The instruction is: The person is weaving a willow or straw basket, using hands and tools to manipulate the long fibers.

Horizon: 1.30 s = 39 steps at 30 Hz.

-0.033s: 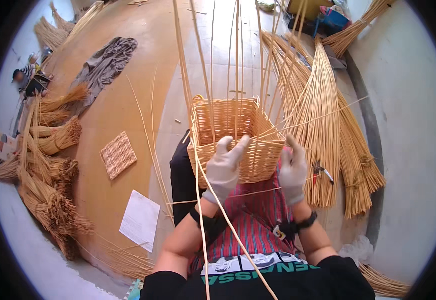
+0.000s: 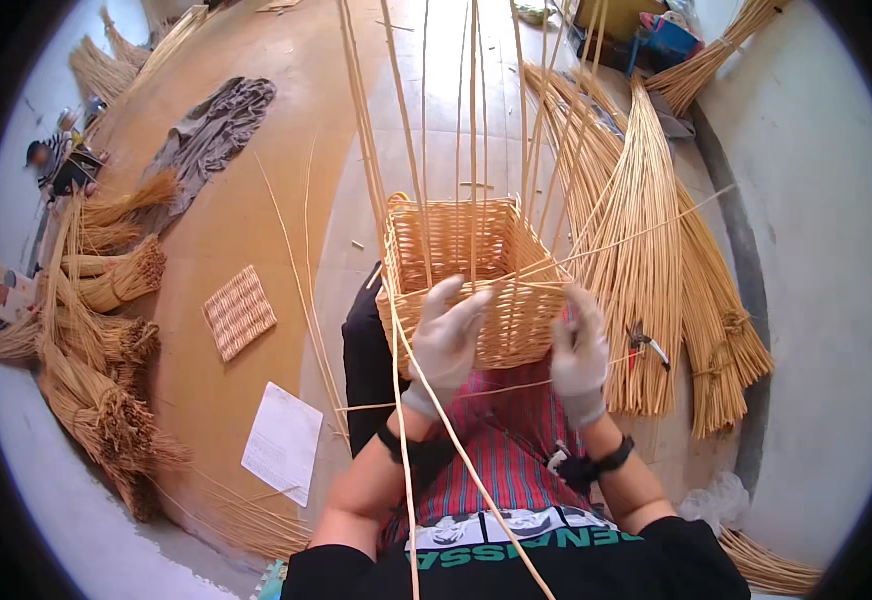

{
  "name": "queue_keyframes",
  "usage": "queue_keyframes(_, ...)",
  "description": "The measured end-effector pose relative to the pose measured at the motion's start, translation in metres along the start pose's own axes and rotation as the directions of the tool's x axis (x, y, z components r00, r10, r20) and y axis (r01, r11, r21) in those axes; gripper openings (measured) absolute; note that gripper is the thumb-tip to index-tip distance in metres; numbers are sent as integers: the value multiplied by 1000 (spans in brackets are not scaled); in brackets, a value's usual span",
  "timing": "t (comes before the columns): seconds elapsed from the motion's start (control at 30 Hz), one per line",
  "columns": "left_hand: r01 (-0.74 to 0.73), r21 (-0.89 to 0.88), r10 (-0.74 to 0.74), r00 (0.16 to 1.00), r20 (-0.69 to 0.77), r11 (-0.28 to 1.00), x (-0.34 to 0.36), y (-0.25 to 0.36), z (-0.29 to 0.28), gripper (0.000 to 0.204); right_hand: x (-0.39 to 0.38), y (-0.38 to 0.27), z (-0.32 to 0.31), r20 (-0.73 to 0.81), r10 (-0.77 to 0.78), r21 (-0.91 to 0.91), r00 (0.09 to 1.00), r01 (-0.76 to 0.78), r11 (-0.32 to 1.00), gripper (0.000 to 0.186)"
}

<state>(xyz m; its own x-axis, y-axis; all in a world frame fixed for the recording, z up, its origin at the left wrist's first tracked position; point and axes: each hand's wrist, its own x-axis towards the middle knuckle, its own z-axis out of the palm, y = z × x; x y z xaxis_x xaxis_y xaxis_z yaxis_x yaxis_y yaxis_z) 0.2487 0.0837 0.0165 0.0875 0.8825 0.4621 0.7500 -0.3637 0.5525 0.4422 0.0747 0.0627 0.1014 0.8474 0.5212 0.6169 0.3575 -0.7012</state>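
A square wicker basket (image 2: 518,325) stands on my lap, its walls woven and several long upright stakes (image 2: 473,150) rising from its rim. My left hand (image 2: 446,345), in a pale glove, holds the near wall, fingers bent at the rim. My right hand (image 2: 580,355), gloved as well, is beside the near right corner with its fingers apart; it is slightly blurred. Thin strands stick out at that corner, one reaching far right. Two long loose canes (image 2: 456,440) run from the basket's left near corner down over my left forearm and shirt.
On the floor at left lie a woven square panel (image 2: 240,313), a white sheet (image 2: 283,443) and a grey cloth (image 2: 218,125). Wicker bundles (image 2: 106,400) line the left wall. Large cane bundles (image 2: 641,270) spread at right, with pruning shears (image 2: 646,345) on them.
My right hand has come down and inward from the rim, its fingers opening off the strands at the corner. My left fingers have drawn slightly lower and back.
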Motion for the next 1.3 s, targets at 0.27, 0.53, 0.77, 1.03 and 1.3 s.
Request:
queue_keyframes(0.27, 301, -528, -378, 925, -41, 794, -11, -76, -44, 35, -21, -77, 41, 417, -393, 381, 820, 235, 894, 36)
queue_keyframes(0.53, 244, -639, -205, 969, 135, 730, 9, -107, -48, 34, 13, -21, 48, 269, 491, 630, 829, -537, 561, 9)
queue_keyframes(0.77, 296, -602, -460, 877, -136, 742, 15, -69, -16, 54, 27, -14, 77, 217, 454, 733, 864, -452, 509, 18)
queue_keyframes(1.03, 450, -379, -532, 834, -144, 808, 16, -56, -13, 57, 94, -29, 75, 167, 18, 273, 986, -64, 960, 50)
queue_keyframes(1.3, 356, -695, -558, 826, -79, 625, 1, -70, -10, 44, -19, -32, 34, 48, 49, 46, 998, -51, 998, 32)
